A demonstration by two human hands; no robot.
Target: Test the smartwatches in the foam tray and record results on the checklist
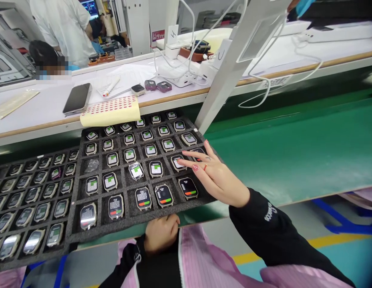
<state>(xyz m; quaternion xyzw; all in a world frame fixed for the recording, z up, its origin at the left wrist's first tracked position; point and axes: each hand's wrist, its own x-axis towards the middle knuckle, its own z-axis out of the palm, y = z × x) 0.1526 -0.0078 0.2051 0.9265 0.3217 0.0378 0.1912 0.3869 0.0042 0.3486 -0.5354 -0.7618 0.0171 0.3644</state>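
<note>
My right hand (214,174) lies open over the right edge of a black foam tray (122,190), fingers stretched out, a fingertip touching the screen of a smartwatch body (177,162). The tray holds several strapless watch bodies with lit screens, one per pocket; the one below my fingers (188,188) shows a dark screen with a red and green bar. My left hand (160,233) is curled closed against the tray's front edge, below the conveyor lip; nothing is visible in it.
A second foam tray (32,200) of watches adjoins on the left. On the white shelf lie a phone (77,98), a sticker sheet (110,111), loose watches (157,85) and chargers with cables. Green belt (294,148) stretches right. Another person (62,28) stands behind.
</note>
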